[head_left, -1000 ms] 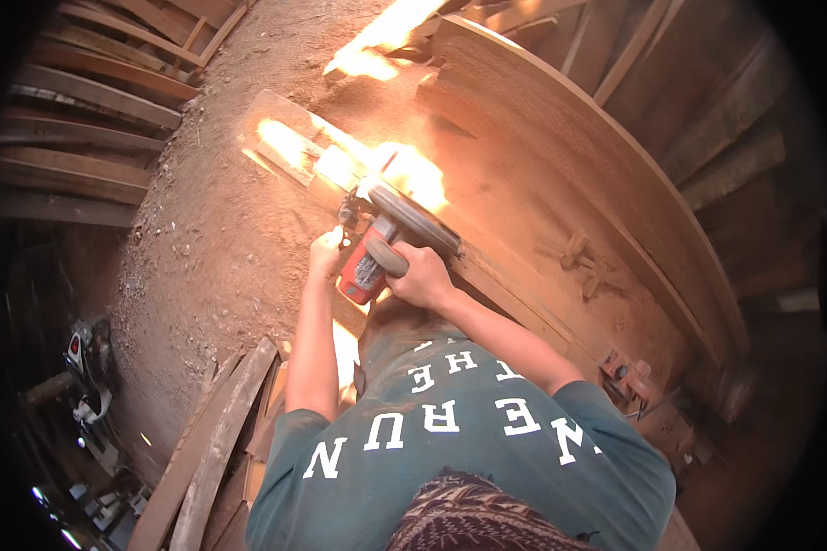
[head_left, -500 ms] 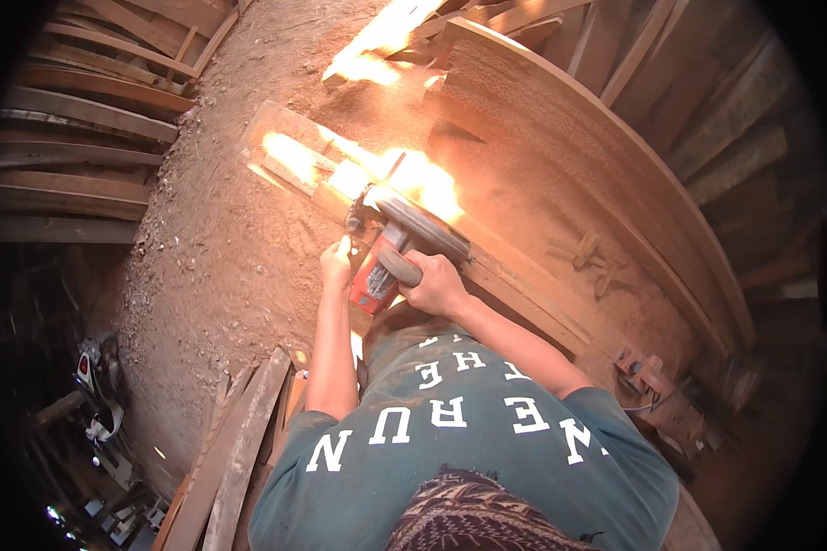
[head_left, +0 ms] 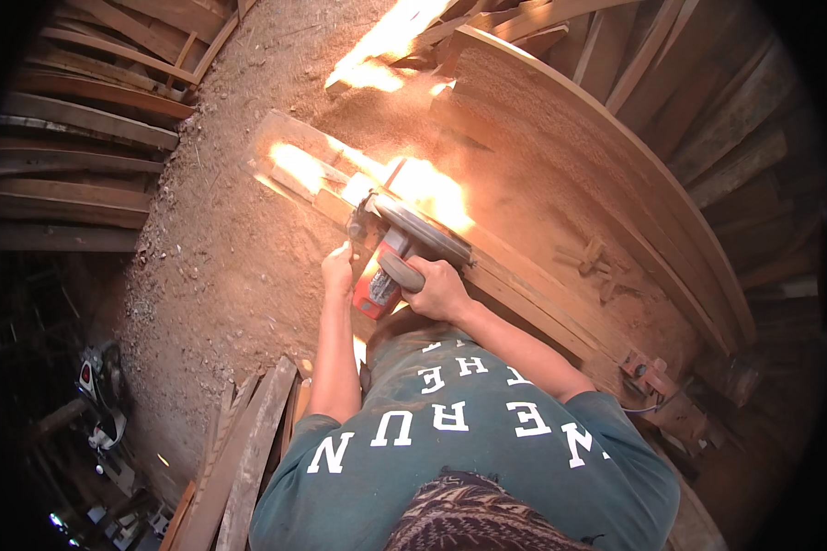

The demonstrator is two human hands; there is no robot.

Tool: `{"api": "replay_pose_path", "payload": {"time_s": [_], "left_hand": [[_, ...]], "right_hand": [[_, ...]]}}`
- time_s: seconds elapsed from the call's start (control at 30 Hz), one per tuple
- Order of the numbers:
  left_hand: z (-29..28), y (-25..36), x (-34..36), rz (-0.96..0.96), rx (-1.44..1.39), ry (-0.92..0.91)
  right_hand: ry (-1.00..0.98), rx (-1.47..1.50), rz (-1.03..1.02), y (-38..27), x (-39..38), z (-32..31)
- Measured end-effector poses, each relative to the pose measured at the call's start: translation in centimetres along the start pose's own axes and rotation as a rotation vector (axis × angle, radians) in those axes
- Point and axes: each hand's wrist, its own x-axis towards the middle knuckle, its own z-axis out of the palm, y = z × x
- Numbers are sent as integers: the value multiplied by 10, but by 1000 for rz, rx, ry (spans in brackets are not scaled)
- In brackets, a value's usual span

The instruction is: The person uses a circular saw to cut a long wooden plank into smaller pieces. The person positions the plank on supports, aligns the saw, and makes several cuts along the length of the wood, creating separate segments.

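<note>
My right hand (head_left: 436,285) grips the dark handle of a red circular saw (head_left: 377,292), whose grey guard (head_left: 421,231) rests over a long board (head_left: 524,303) lying diagonally across the middle. My left hand (head_left: 338,262) is closed at the saw's front left, beside a dark fitting; what its fingers hold is too small to make out. Bright sunlit patches wash out the board and wood pieces just beyond the saw, so the blade's contact with the wood cannot be seen clearly.
Stacked planks (head_left: 83,184) line the upper left. A long curved-looking plank (head_left: 597,119) and more timber stand at right. Small offcuts (head_left: 595,266) lie in sawdust. An orange tool (head_left: 648,376) sits lower right, loose boards (head_left: 253,441) lower left, and a white-and-black motorbike (head_left: 101,395) in shadow.
The saw, both hands and much of the surroundings appear slightly lower and farther right in the picture, mostly a shift of view. Both hands keep the same hold.
</note>
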Motion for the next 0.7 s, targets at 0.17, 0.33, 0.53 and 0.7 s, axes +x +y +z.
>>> {"api": "replay_pose_path", "payload": {"time_s": [0.17, 0.33, 0.53, 0.7], "left_hand": [[2, 0, 3, -3, -31, -14], [3, 0, 3, 5, -81, -34], [3, -6, 8, 42, -83, -58], [5, -2, 9, 52, -47, -36]], "right_hand": [[3, -15, 5, 4, 1, 2], [5, -8, 11, 4, 1, 3], [1, 19, 36, 9, 3, 8], [43, 8, -28, 14, 6, 12]]}}
